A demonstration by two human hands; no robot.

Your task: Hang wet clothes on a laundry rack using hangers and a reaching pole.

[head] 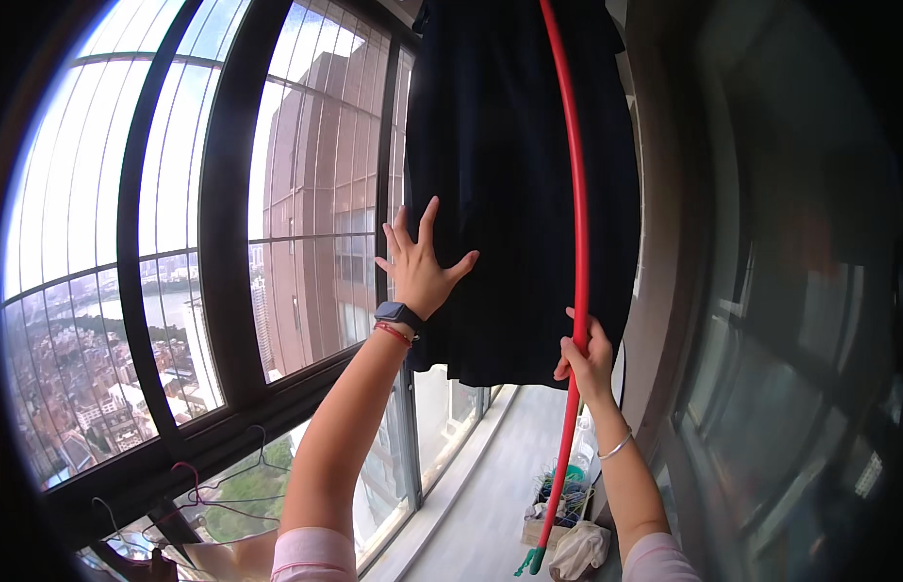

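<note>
My right hand (591, 356) grips a long red pole (576, 218) that runs from the top of the picture down to a green end cap with a loop. Behind the pole hangs a dark, nearly black garment (509, 182), whose upper end lies out of view. With fingers spread, my left hand (422, 265) is raised before the garment's left edge and holds nothing. Whether its fingertips touch the cloth I cannot tell. A dark smartwatch (399, 313) and a red cord bracelet (393, 333) circle my left wrist; a silver bangle (616, 444) is on the right one.
Tall barred windows (313, 182) line the left side, high above a city. Several wire hangers (196, 495) hang at the lower left. On the pale floor (473, 495) stand a box of hangers (560, 502) and a whitish cloth bag (581, 549). Dark glass (779, 327) bounds the right.
</note>
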